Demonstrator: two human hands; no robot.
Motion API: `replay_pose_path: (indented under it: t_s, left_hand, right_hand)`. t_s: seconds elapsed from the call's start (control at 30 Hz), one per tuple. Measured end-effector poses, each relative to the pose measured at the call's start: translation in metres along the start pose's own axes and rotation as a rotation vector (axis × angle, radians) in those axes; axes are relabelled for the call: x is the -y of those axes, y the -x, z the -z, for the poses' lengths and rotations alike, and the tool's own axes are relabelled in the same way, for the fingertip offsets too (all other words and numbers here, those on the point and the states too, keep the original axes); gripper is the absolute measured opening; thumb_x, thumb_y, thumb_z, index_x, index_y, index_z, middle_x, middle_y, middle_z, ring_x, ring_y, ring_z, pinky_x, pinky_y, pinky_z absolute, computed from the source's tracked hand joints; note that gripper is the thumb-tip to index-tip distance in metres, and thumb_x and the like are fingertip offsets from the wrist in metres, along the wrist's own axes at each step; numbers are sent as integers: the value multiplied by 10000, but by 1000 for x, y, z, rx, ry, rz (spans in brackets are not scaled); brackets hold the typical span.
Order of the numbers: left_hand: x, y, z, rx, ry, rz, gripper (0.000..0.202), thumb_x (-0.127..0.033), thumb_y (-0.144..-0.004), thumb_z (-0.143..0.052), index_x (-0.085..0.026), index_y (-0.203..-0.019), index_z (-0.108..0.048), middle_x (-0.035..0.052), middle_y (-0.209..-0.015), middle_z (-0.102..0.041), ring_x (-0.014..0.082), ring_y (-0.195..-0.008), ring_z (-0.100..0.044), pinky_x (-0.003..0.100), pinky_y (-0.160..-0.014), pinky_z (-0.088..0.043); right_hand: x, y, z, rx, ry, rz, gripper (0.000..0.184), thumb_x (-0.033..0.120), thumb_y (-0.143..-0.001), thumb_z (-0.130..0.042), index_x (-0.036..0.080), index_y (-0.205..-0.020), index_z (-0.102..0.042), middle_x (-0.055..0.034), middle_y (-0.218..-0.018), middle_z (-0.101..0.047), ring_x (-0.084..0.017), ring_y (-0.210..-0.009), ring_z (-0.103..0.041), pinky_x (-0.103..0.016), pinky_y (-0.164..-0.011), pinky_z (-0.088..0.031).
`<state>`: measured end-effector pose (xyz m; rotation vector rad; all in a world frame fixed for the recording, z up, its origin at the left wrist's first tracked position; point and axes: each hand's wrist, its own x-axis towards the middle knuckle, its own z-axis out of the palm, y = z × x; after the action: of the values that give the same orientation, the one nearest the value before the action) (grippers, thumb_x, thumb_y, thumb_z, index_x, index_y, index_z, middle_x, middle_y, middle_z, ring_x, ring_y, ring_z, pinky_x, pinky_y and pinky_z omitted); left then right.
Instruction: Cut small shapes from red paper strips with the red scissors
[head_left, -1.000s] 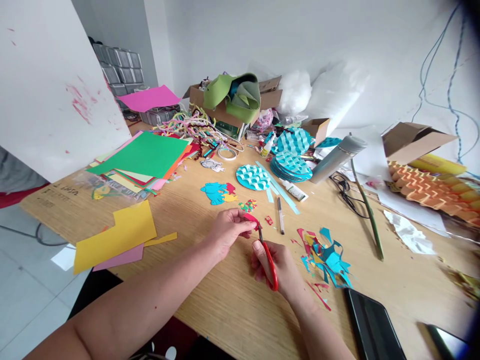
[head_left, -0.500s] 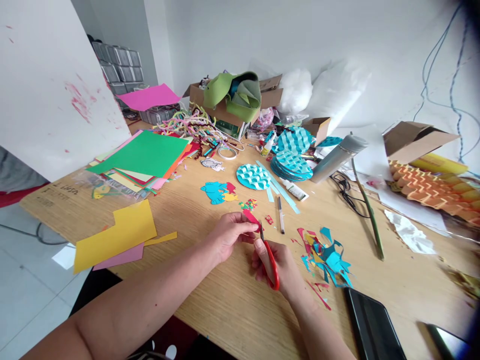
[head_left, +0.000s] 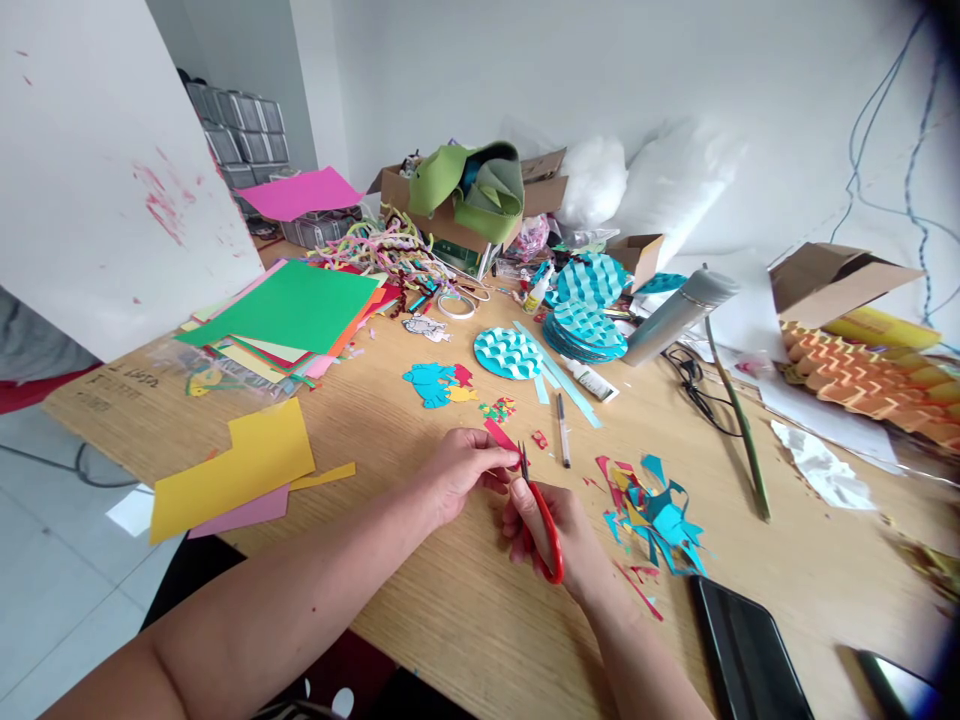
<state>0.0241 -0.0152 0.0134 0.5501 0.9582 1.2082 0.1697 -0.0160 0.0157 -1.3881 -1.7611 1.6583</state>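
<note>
Pinched in the fingers of my left hand (head_left: 466,470) is a small piece of red paper (head_left: 499,434). My right hand (head_left: 546,522) grips a pair of scissors (head_left: 553,545) by the red handles, and the dark blades reach up to the edge of the red paper. Whether the blades are parted is hard to make out. Just beyond my hands lie blue, red and yellow paper fish cut-outs (head_left: 429,385) and a little heap of tiny coloured paper bits (head_left: 498,409). Paper scraps (head_left: 667,515) lie right of my right hand.
A pen (head_left: 562,430) and a glue tube (head_left: 592,380) lie ahead, near blue paper discs (head_left: 507,354). Yellow paper (head_left: 232,470) and a stack of coloured sheets (head_left: 289,310) are on the left. A phone (head_left: 750,650) sits at the right front, beyond it a green stem (head_left: 739,430).
The scissors have tilted and shifted very slightly to the right. Both hands stay almost in place, with the red paper still in the left fingers.
</note>
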Motion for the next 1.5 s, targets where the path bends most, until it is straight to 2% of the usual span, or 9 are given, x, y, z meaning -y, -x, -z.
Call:
replay_pose_path:
  t_s: [0.9, 1.5]
  left_hand:
    - [1, -2, 1, -7, 8, 6, 161, -231, -563, -746, -115, -647, -671, 28, -618, -613, 100, -560, -536, 240, -559, -409]
    - [-2, -1, 1, 8, -6, 3, 163, -229, -579, -719, -109, -667, -652, 21, -635, -611, 93, -572, -549, 225, -564, -424]
  right_hand:
    - [0, 1, 2, -31, 58, 50, 531, 651, -770, -563, 152, -590, -531, 2, -494, -563, -102, -346, -535, -180, -339, -337]
    - [2, 1, 3, -34, 23, 13, 502, 617, -762, -599, 155, -584, -521, 14, -481, -558, -88, -331, -521, -164, -323, -335]
